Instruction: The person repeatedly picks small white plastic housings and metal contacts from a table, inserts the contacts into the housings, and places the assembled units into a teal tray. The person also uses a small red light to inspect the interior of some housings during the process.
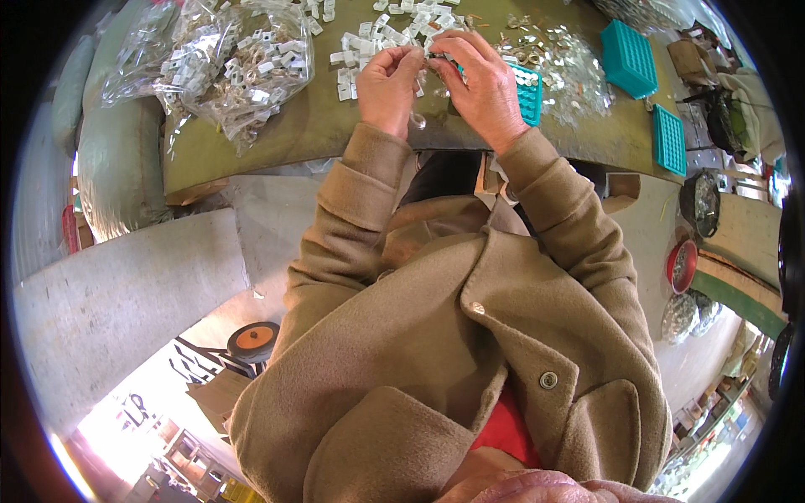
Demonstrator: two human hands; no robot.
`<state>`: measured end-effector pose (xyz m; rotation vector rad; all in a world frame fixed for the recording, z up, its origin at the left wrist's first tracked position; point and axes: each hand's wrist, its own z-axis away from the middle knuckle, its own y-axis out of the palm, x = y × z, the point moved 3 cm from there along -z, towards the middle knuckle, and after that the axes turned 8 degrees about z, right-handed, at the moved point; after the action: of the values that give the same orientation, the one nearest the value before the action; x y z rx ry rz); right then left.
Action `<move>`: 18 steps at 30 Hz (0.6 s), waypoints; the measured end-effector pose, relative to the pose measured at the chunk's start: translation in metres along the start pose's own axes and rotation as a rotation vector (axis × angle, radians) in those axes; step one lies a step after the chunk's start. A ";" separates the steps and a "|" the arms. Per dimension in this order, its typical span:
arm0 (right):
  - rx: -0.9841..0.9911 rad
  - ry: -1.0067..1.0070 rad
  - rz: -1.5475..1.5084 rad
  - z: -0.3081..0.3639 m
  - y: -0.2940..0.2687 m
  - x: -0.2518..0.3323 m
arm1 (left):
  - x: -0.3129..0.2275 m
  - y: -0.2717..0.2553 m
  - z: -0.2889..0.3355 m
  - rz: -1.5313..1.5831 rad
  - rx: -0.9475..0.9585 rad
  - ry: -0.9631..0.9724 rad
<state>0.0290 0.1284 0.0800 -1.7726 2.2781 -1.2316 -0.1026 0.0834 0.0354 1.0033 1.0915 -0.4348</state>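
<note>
My left hand (pixel 390 88) and my right hand (pixel 484 86) meet over the table. The fingertips of both are pinched together around something too small and covered to make out. Just beyond them lies a pile of small white plastic housings (pixel 366 39), some near my left fingers. A teal tray (pixel 531 105) with rows of holes sits partly under my right hand, with pale round pieces in some holes. To its right spreads a heap of small shiny clear and metal pieces (pixel 572 80). A small clear ring-like piece (pixel 418 121) shows near my left wrist.
A clear plastic bag (pixel 289 63) full of white housings rests on the olive table (pixel 277 138) at the left. Two more teal racks, one tall (pixel 629 59) and one flat (pixel 668 139), stand at the right. Beyond the table's right edge are a black basin (pixel 700 204) and a red bowl (pixel 682 267).
</note>
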 end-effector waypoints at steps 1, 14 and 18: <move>-0.006 -0.011 -0.024 0.000 0.000 -0.001 | -0.001 0.001 0.000 0.009 0.004 -0.015; -0.039 0.561 -0.470 0.011 0.012 -0.030 | 0.000 0.004 0.003 -0.111 -0.015 0.089; -0.092 0.557 -0.492 0.012 0.013 -0.038 | 0.005 0.003 0.003 -0.138 0.051 0.125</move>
<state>0.0376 0.1535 0.0479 -2.3665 2.2247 -1.9403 -0.0966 0.0838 0.0330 1.0145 1.2727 -0.5192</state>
